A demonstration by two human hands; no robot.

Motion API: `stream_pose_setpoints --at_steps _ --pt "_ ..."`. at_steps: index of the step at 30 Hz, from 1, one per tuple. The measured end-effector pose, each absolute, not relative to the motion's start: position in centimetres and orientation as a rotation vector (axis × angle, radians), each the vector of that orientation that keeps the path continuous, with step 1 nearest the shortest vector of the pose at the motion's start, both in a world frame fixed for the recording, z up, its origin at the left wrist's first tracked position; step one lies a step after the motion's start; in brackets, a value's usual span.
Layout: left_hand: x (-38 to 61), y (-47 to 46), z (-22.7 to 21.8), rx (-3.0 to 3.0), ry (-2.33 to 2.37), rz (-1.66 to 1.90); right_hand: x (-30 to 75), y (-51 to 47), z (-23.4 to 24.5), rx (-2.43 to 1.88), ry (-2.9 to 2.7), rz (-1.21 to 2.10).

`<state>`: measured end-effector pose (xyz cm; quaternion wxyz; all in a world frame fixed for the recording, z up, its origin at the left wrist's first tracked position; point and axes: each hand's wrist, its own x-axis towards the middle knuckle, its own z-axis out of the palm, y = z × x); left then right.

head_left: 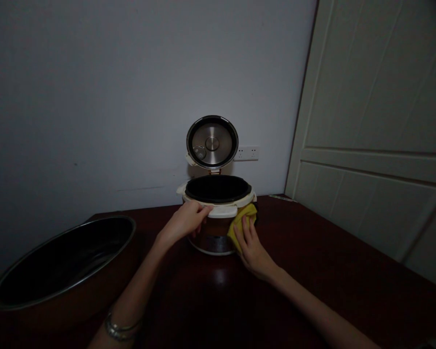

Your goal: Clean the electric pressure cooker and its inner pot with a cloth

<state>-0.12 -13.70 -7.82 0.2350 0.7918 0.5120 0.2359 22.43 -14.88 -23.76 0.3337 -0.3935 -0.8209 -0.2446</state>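
A rice cooker with a brown body and white rim stands upright on the table near the wall. Its lid is raised, showing a round metal inner plate, and the inside below looks dark. My left hand has its fingers curled on the cooker's front rim, beside the white front latch part. On the cooker's right front side, my right hand presses a yellow cloth against the body, fingers over the cloth.
A large, wide dark vessel with a metal rim stands on the left of the dark red table. Behind the cooker are the wall and a white socket panel. A pale panelled door borders the right side.
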Motion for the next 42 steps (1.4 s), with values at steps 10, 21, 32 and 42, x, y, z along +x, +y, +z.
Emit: stream_pose_setpoints --at_steps 10,21,32,42 --pt "0.0 -13.9 -7.6 2.184 1.378 0.642 25.5 -13.4 -21.0 -1.0 -2.175 -0.689" --pt "0.0 -13.6 -7.5 2.061 1.337 0.608 27.9 -13.6 -24.4 -0.626 -2.608 -0.834" --pt "0.2 -13.5 -7.4 2.038 1.341 0.614 20.8 -12.6 -18.4 -0.486 -2.614 -0.994" --pt "0.1 -13.6 -7.6 2.055 1.337 0.684 21.6 -13.8 -22.5 -0.499 -2.696 -0.922"
